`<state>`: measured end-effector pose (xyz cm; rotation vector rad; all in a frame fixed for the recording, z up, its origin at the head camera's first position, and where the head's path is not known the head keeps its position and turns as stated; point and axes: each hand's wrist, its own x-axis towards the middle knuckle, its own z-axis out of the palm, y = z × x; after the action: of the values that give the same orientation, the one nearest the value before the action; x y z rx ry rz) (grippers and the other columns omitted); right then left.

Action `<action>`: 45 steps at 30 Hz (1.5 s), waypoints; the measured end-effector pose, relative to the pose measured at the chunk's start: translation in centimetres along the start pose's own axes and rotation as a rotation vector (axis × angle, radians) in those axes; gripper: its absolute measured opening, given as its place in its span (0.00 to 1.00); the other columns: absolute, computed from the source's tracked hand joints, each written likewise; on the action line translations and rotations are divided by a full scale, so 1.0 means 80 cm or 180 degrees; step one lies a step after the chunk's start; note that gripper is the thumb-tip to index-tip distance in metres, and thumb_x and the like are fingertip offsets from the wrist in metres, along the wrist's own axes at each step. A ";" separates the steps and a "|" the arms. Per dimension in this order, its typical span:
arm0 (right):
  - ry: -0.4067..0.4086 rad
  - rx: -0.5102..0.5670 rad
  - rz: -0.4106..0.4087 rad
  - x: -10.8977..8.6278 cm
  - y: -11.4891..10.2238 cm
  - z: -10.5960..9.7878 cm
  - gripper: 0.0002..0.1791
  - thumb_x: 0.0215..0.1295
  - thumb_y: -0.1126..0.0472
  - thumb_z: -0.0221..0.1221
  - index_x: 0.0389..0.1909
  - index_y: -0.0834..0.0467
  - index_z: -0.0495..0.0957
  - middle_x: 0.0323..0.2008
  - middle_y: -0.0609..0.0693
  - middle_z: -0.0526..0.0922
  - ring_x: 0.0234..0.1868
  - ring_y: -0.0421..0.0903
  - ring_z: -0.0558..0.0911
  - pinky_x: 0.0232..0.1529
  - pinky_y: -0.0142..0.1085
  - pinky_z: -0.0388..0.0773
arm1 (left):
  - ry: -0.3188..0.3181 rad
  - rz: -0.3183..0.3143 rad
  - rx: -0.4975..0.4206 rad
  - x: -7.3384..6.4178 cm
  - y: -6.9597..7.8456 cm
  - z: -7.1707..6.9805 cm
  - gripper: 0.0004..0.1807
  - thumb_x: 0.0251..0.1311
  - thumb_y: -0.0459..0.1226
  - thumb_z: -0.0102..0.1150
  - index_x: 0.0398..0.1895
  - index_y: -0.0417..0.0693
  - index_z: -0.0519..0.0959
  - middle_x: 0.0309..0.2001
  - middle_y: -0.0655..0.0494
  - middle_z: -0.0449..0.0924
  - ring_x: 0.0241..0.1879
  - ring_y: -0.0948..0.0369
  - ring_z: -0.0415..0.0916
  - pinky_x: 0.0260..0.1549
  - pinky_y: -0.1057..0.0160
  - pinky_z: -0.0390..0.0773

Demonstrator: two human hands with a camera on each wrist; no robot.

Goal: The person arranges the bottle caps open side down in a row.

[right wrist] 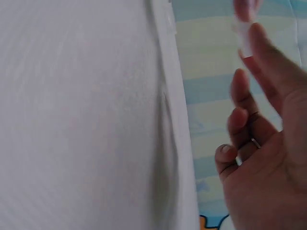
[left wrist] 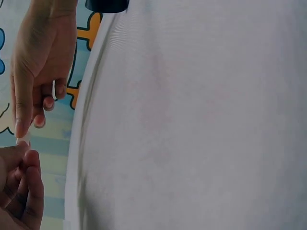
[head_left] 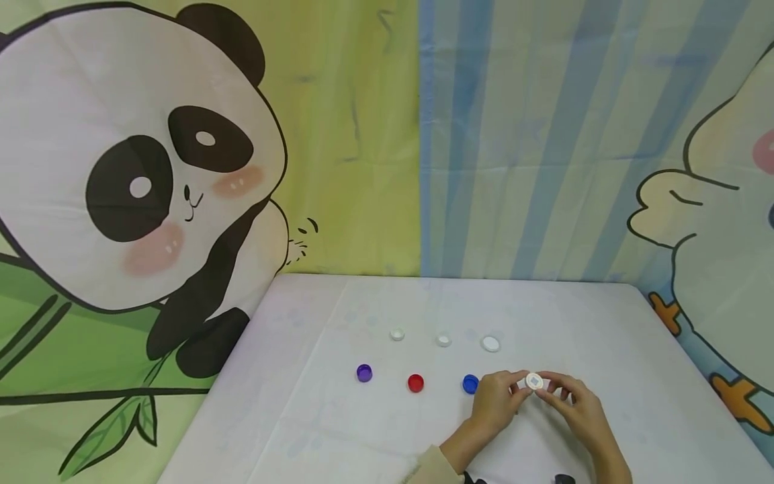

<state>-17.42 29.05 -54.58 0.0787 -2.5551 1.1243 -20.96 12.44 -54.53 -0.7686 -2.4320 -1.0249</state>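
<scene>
Both hands hold a small round white cap [head_left: 534, 381] with a bluish cross-shaped mark on its face, raised over the right part of the table. The left hand [head_left: 494, 403] pinches it from the left between thumb and forefinger. From the right, the right hand [head_left: 577, 410] grips it the same way, its other fingers loosely bent in the right wrist view. Fingertips cover part of the white cap [right wrist: 245, 40] there. In the head view, a blue cap [head_left: 470, 384] lies just left of the left hand. Further left are a red cap [head_left: 415, 383] and a purple cap [head_left: 364, 373].
Behind the coloured caps, three small white round pieces form a row: left [head_left: 397, 334], middle [head_left: 444, 341] and right [head_left: 491, 343]. A white cloth covers the table [head_left: 326, 430]. A dark object [head_left: 565, 479] shows at the bottom edge. Cartoon-printed curtains [head_left: 351, 134] hang around the table.
</scene>
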 end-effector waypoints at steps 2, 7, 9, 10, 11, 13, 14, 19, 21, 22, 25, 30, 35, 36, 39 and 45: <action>-0.0048 0.0057 0.0028 0.001 0.007 0.003 0.16 0.52 0.57 0.64 0.44 0.52 0.78 0.27 0.43 0.71 0.27 0.36 0.64 0.25 0.30 0.61 | 0.0012 -0.0051 0.0029 -0.001 -0.001 0.005 0.15 0.50 0.43 0.63 0.43 0.54 0.81 0.14 0.70 0.70 0.13 0.82 0.55 0.15 0.84 0.55; -0.0180 0.0053 0.0173 0.003 0.019 0.012 0.16 0.54 0.53 0.62 0.44 0.51 0.78 0.26 0.43 0.71 0.25 0.37 0.66 0.25 0.29 0.64 | 0.0002 -0.0173 0.0164 0.000 -0.008 0.017 0.14 0.48 0.42 0.65 0.41 0.55 0.82 0.14 0.69 0.68 0.14 0.79 0.54 0.15 0.83 0.54; -0.0214 -0.0009 0.0242 0.004 0.023 0.016 0.17 0.54 0.50 0.61 0.44 0.50 0.78 0.26 0.43 0.71 0.25 0.37 0.66 0.25 0.29 0.63 | -0.0020 -0.0234 0.0205 0.000 -0.011 0.020 0.14 0.46 0.42 0.66 0.40 0.56 0.82 0.13 0.70 0.66 0.14 0.78 0.54 0.14 0.82 0.54; -0.0228 -0.0034 0.0265 0.004 0.025 0.017 0.17 0.54 0.49 0.61 0.45 0.49 0.78 0.27 0.43 0.70 0.25 0.38 0.66 0.25 0.30 0.63 | -0.0037 -0.0261 0.0219 -0.001 -0.012 0.022 0.14 0.46 0.41 0.66 0.40 0.57 0.83 0.12 0.70 0.65 0.14 0.78 0.53 0.14 0.82 0.54; -0.0221 -0.0061 0.0286 0.004 0.026 0.019 0.17 0.53 0.48 0.61 0.44 0.48 0.78 0.26 0.43 0.71 0.25 0.38 0.66 0.25 0.30 0.63 | -0.0053 -0.0280 0.0231 -0.001 -0.013 0.023 0.14 0.46 0.41 0.66 0.39 0.57 0.83 0.12 0.70 0.64 0.13 0.78 0.53 0.13 0.81 0.53; -0.0211 -0.0112 0.0302 0.004 0.029 0.021 0.18 0.53 0.48 0.61 0.44 0.49 0.78 0.26 0.43 0.70 0.25 0.38 0.65 0.25 0.30 0.62 | -0.0085 -0.0315 0.0262 -0.002 -0.015 0.026 0.14 0.46 0.42 0.66 0.39 0.59 0.83 0.11 0.71 0.63 0.13 0.78 0.53 0.13 0.81 0.53; -0.0216 -0.0151 0.0301 0.004 0.030 0.022 0.18 0.53 0.47 0.61 0.44 0.49 0.78 0.26 0.43 0.70 0.24 0.38 0.65 0.24 0.30 0.62 | -0.0100 -0.0323 0.0283 -0.003 -0.015 0.028 0.13 0.46 0.43 0.66 0.39 0.59 0.83 0.11 0.71 0.63 0.12 0.78 0.53 0.12 0.81 0.53; -0.0246 -0.0310 0.0270 0.005 0.032 0.024 0.19 0.52 0.48 0.62 0.43 0.53 0.79 0.23 0.43 0.69 0.23 0.37 0.64 0.23 0.30 0.61 | -0.0142 -0.0326 0.0467 -0.005 -0.017 0.033 0.12 0.46 0.44 0.65 0.37 0.61 0.83 0.15 0.70 0.73 0.14 0.77 0.57 0.13 0.79 0.54; -0.0240 -0.0362 0.0224 0.005 0.031 0.024 0.19 0.51 0.49 0.63 0.43 0.54 0.80 0.22 0.43 0.68 0.22 0.37 0.63 0.22 0.30 0.61 | -0.0174 -0.0319 0.0569 -0.005 -0.016 0.035 0.12 0.45 0.45 0.65 0.37 0.61 0.83 0.18 0.69 0.76 0.15 0.76 0.60 0.14 0.79 0.55; -0.0228 -0.0381 0.0201 0.005 0.031 0.024 0.18 0.51 0.50 0.63 0.42 0.54 0.80 0.22 0.43 0.68 0.22 0.37 0.63 0.22 0.30 0.60 | -0.0185 -0.0319 0.0623 -0.005 -0.016 0.035 0.12 0.45 0.45 0.65 0.37 0.62 0.83 0.19 0.69 0.77 0.16 0.76 0.61 0.14 0.79 0.55; -0.0180 -0.0437 0.0126 0.004 0.031 0.025 0.17 0.50 0.52 0.64 0.41 0.54 0.81 0.20 0.42 0.67 0.21 0.37 0.62 0.21 0.29 0.60 | -0.0225 -0.0310 0.0773 -0.005 -0.014 0.037 0.12 0.46 0.47 0.65 0.38 0.63 0.82 0.22 0.69 0.79 0.18 0.75 0.69 0.14 0.78 0.59; -0.0123 -0.0504 0.0047 0.004 0.032 0.025 0.16 0.49 0.53 0.65 0.39 0.55 0.81 0.20 0.41 0.66 0.20 0.36 0.61 0.20 0.29 0.59 | -0.0317 -0.0351 0.0882 -0.004 -0.012 0.037 0.13 0.48 0.49 0.63 0.39 0.65 0.82 0.29 0.69 0.82 0.26 0.71 0.77 0.17 0.77 0.64; -0.0113 -0.0501 0.0018 0.003 0.031 0.024 0.16 0.48 0.54 0.66 0.39 0.56 0.82 0.20 0.40 0.66 0.21 0.36 0.60 0.20 0.29 0.58 | -0.0437 -0.0437 0.0925 -0.003 -0.009 0.038 0.14 0.48 0.50 0.62 0.41 0.64 0.81 0.31 0.69 0.82 0.28 0.70 0.78 0.19 0.75 0.67; -0.0125 -0.0493 0.0010 0.003 0.031 0.023 0.17 0.48 0.55 0.66 0.40 0.57 0.81 0.20 0.41 0.67 0.21 0.36 0.60 0.20 0.29 0.59 | -0.0465 -0.0447 0.0946 -0.003 -0.009 0.037 0.15 0.48 0.50 0.63 0.41 0.64 0.81 0.32 0.68 0.82 0.29 0.69 0.78 0.20 0.75 0.68; -0.0172 -0.0439 0.0010 0.002 0.031 0.022 0.22 0.48 0.56 0.66 0.47 0.57 0.78 0.21 0.41 0.68 0.22 0.36 0.62 0.22 0.29 0.59 | -0.0546 -0.0485 0.1013 -0.002 -0.007 0.034 0.19 0.46 0.52 0.63 0.43 0.62 0.81 0.32 0.66 0.82 0.30 0.68 0.78 0.22 0.74 0.70; -0.0305 -0.0404 0.0159 0.004 0.021 0.015 0.31 0.49 0.54 0.66 0.55 0.55 0.69 0.23 0.43 0.71 0.22 0.35 0.64 0.23 0.30 0.60 | -0.0543 -0.0596 0.0236 0.003 -0.006 0.011 0.23 0.47 0.48 0.64 0.48 0.52 0.78 0.18 0.68 0.76 0.16 0.76 0.67 0.15 0.78 0.65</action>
<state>-18.39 29.36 -56.45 0.0382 -2.7209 0.9952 -21.58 12.93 -55.23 -0.6364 -2.7143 -0.9644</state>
